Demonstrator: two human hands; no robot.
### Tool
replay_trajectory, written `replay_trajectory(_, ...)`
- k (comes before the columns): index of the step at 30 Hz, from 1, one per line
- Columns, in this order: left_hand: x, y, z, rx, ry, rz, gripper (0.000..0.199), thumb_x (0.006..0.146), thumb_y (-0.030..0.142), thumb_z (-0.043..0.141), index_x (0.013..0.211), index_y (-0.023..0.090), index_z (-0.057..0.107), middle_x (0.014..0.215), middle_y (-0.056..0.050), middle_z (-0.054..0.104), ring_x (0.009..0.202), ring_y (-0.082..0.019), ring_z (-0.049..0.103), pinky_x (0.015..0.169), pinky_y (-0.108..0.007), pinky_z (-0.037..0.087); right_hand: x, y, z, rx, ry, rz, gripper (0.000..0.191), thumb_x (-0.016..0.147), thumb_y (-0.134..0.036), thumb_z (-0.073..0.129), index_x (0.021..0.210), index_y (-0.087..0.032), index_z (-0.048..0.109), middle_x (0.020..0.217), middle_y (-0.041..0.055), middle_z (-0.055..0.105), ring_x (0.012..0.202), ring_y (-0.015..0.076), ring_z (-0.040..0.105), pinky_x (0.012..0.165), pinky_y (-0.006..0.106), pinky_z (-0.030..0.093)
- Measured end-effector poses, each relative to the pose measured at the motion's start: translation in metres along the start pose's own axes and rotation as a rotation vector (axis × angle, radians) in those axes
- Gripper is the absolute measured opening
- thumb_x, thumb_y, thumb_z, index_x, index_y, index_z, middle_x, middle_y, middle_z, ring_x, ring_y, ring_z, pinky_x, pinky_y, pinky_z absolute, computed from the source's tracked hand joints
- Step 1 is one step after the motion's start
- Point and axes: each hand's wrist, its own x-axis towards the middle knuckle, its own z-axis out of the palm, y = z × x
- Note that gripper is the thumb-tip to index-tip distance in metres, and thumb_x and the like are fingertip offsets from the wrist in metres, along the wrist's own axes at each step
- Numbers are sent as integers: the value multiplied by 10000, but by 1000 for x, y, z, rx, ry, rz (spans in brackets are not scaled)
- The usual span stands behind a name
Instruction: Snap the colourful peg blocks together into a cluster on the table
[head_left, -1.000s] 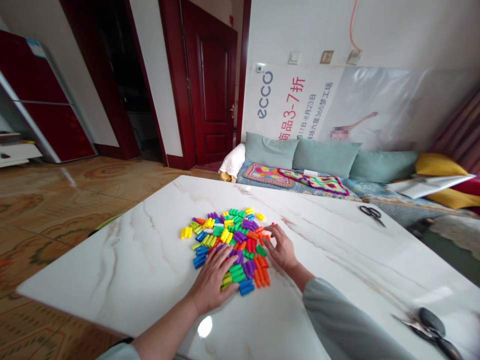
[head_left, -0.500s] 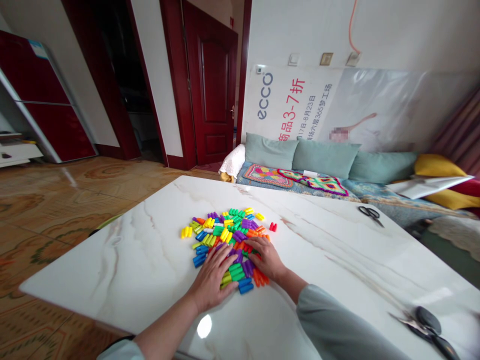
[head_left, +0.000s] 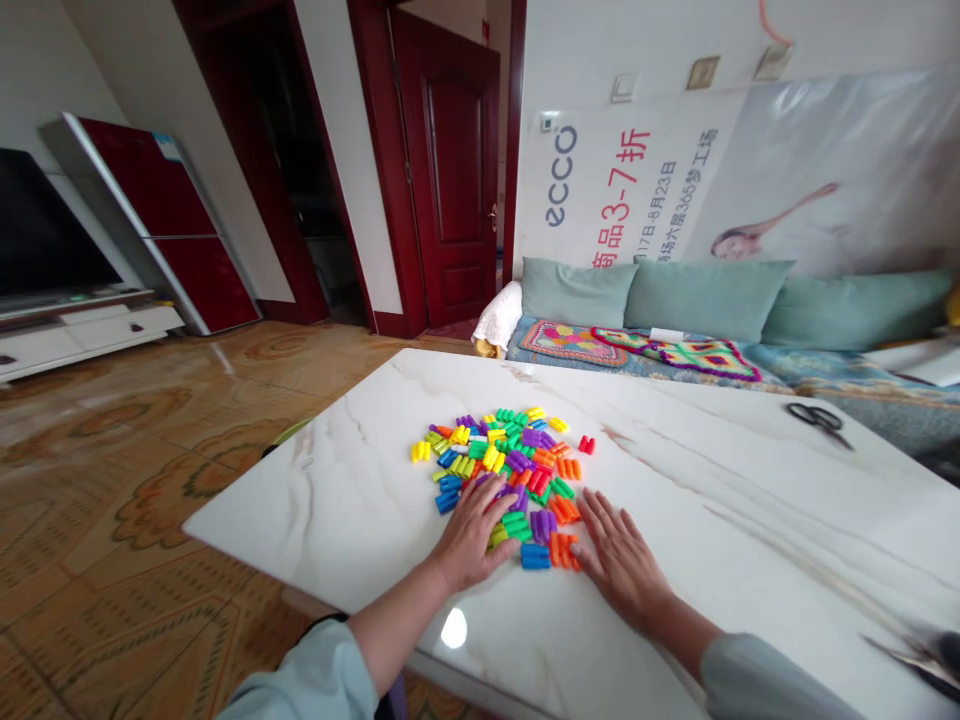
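Note:
Many small coloured plastic pieces (head_left: 538, 480), in yellow, green, purple, orange, blue and red, lie in a loose spread on the white marbled table (head_left: 315, 470). My left hand (head_left: 472, 535) rests palm down over the near left part of the spread, fingers apart, covering some purple and green pieces. Just right of the spread, my right hand (head_left: 622, 560) lies flat with its fingers spread, its thumb beside the orange pieces (head_left: 564, 550). A red piece (head_left: 586, 445) sits apart at the right, and a yellow one (head_left: 421, 452) at the left edge.
Black-handled scissors (head_left: 821, 420) lie at the table's far right. Another pair of scissors (head_left: 919, 660) is partly visible at the near right. Beyond the table stands a sofa with green cushions (head_left: 705, 298). A red fridge (head_left: 172, 220) and a television (head_left: 45, 230) are at the left.
My right hand has moved off the pieces to the right and now lies flat, uncovering red and orange pieces. My left hand stays over the spread. The view has turned left.

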Motion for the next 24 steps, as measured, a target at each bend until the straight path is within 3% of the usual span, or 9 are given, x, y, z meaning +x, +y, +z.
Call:
replay_trajectory(8, -7, 5, -10, -6, 120, 26, 408, 939, 360, 428, 1324, 239, 491, 1457, -70, 396, 1349, -253, 340, 1147, -505, 225, 3, 1, -4, 33, 9, -17, 664, 910, -592, 335, 1469, -235, 294, 1531, 72, 254, 1413, 253, 214, 1126, 502, 241)
replay_trajectory(14, 8, -35, -27, -147, 385, -320, 279, 933, 249, 409, 1103, 219, 627, 1086, -58, 676, 1039, -200, 609, 936, -396, 489, 5, 2, -6, 64, 3, 6, 633, 907, -589, 341, 1439, -247, 364, 1520, 66, 288, 1400, 263, 252, 1119, 505, 258)
replay_trajectory(18, 24, -58, -28, -215, 286, -314, 223, 870, 170, 472, 940, 223, 677, 959, -19, 714, 909, -169, 654, 850, -331, 529, 6, 2, -6, 70, 14, 7, 620, 904, -586, 353, 1432, -261, 377, 1516, 56, 298, 1397, 264, 261, 1114, 506, 273)
replay_trajectory(21, 29, -53, -30, -201, 218, -268, 216, 834, 140, 498, 869, 233, 690, 908, 1, 713, 876, -156, 651, 845, -306, 521, 6, 2, -6, 72, 12, 15, 611, 903, -582, 361, 1422, -261, 395, 1514, 55, 304, 1394, 263, 270, 1115, 506, 276)
replay_trajectory(24, 25, -41, -37, -87, 74, -218, 248, 764, 167, 579, 973, 251, 684, 1007, -11, 682, 981, -198, 611, 898, -342, 494, 6, 2, -8, 71, -7, 23, 623, 902, -590, 356, 1421, -246, 398, 1518, 58, 293, 1396, 262, 265, 1119, 502, 270)
